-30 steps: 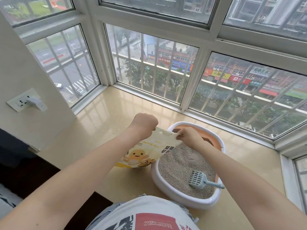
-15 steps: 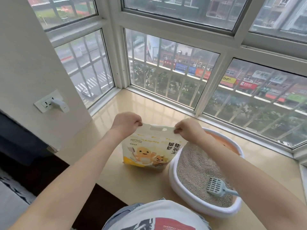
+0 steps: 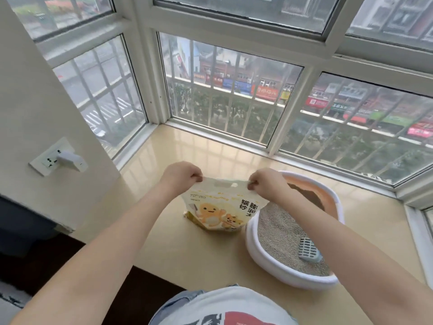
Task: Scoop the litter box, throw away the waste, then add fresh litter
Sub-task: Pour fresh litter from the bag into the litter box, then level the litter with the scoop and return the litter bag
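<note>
Left hand (image 3: pixel 179 175) and right hand (image 3: pixel 263 181) pinch the litter bag's (image 3: pixel 222 207) top corners, just beside the litter box (image 3: pixel 264 256).

1. A beige window ledge (image 3: pixel 192 249) runs below barred windows (image 3: pixel 225 99).
2. A wall socket (image 3: pixel 50 158) holds a white plug (image 3: pixel 71 160).
3. Shop signs (image 3: pixel 264 91) line the street outside.

Soft daylight through windows (image 3: pixel 234 95), slight wide-angle edge bending.
</note>
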The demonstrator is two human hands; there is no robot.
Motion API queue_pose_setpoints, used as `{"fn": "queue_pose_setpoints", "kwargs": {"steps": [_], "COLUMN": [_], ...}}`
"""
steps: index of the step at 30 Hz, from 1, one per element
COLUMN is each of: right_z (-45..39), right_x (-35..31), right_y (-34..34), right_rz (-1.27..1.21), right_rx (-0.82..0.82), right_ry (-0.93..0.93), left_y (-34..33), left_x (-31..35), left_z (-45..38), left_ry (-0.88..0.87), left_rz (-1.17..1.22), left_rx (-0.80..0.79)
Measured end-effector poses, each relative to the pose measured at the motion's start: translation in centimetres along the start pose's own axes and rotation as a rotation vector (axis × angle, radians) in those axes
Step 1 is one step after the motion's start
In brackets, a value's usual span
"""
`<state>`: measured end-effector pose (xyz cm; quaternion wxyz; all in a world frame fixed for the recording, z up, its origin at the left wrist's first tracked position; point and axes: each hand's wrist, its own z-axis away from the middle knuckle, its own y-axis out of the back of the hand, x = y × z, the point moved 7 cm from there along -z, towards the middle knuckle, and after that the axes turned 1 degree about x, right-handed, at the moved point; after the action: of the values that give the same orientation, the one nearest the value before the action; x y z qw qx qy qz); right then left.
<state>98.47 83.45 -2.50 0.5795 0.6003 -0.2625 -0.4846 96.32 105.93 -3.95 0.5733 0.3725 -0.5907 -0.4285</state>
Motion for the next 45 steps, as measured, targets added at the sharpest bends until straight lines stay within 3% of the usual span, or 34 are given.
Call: {"fn": "queue_pose_setpoints", "kwargs": {"steps": [6,14,23,28,32,39,45], "right_z": [0.0,1.0,2.5,5.6,10.2,17.5,19.0], "right_x": [1.0,1.9,3.7,8.7,14.2,24.3,30.5], "right_y": [-0.6,-0.8,-0.1,0.2,1.1,-4.1,-11.0], "right_rz": [0.03,-0.092,-0.18,-0.334,-0.277,-0.409,-0.34], "right_rx": [-0.056,0.002,0.023,0.015,0.113,0.079,-0.032], "right_ry": [-0.049,-0.127,-0.142,-0.207,-0.257,-0.48,-0.563], "left_y": [-0.9,-2.5,-3.0,-3.1,-5.5,-9.5,-16.4], "left_x": [0.4,2.5,9.3,15.3,21.1,28.0,29.8], "left_z": [-1.6,-1.1,-0.6,0.5,1.8,3.3,3.2], "left_ry": [-0.065,-0.081,-0.341,-0.499,-0.616,-0.707,-0.704], "left_rz": [0.0,0.042,0.095,0.168,0.172,0.081,0.029], "left_rx": [-0.041,-0.11,-0.048,0.072,0.034,0.14,-0.018]}}
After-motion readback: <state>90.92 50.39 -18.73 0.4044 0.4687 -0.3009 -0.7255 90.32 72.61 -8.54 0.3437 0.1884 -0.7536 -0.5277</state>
